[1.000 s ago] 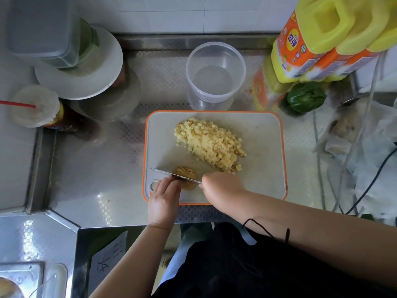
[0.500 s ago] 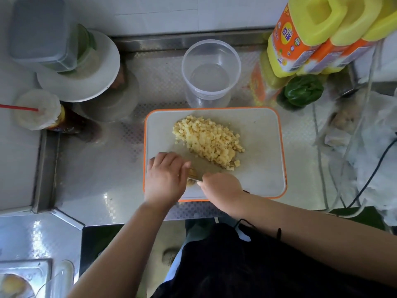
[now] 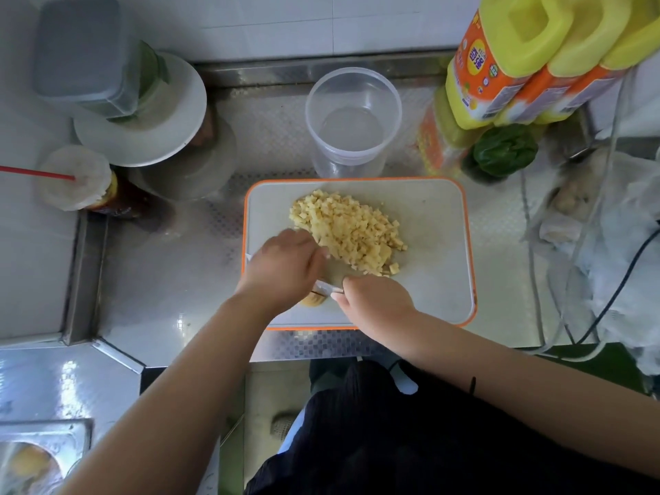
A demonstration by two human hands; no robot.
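Chopping looks to be the step in hand: the right grip [image 3: 375,303] is clenched round the knife [image 3: 325,288], just below frame centre on the cutting board [image 3: 439,223]. The left grip [image 3: 285,269] lies over the blade; pressing or pinching, one cannot tell. The uncut lump [image 3: 313,300] peeks out between both grips, right under the blade; next it needs steadying, fingers clear

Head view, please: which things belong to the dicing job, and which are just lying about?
In the job: cutting board, knife, yellow diced pile, uncut piece, left hand, right hand.
Lying about: clear tub, yellow bottles, green pepper, straw cup, plate.
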